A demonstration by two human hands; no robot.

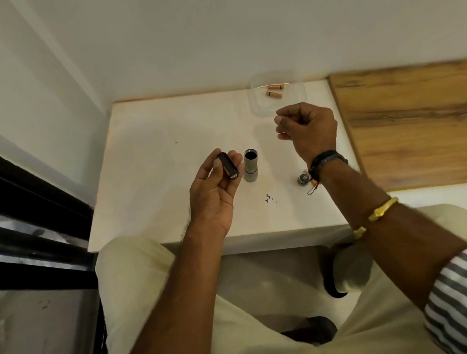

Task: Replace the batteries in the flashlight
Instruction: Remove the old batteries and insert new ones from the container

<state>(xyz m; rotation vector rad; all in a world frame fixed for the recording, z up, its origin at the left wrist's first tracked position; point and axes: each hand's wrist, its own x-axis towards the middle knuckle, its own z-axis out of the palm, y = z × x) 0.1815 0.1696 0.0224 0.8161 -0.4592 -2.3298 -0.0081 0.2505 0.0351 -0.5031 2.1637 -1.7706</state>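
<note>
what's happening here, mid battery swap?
Yes. The left hand holds the black battery holder out of the flashlight. The flashlight body stands open-ended on the white table, uncapped; its tail cap lies near the right wrist. The right hand hovers loosely closed by a clear tray with two batteries; whether it holds anything can't be told.

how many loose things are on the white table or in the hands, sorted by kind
Copper-coloured cylindrical batteries in the clear plastic container: 2
Clear plastic container: 1
Black battery holder in the left hand: 1
Grey metal flashlight body, standing open end up: 1
Dark round flashlight end cap with lanyard: 1
Total: 6
</note>
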